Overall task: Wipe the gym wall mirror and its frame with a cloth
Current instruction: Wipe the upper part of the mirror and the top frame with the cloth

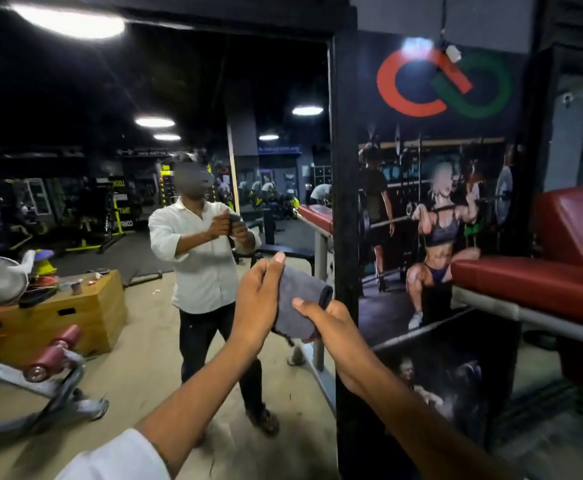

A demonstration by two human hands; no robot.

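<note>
Both left hand (258,306) and right hand (335,329) tight on grey, perhaps folded cloth (302,303).

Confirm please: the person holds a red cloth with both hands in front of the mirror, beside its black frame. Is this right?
Not quite. The cloth is grey, not red. The head view shows the left hand and the right hand both holding it in front of the mirror, beside its black frame.

Grey cloth (302,303) — bunched, before mirror (144,168)
</note>
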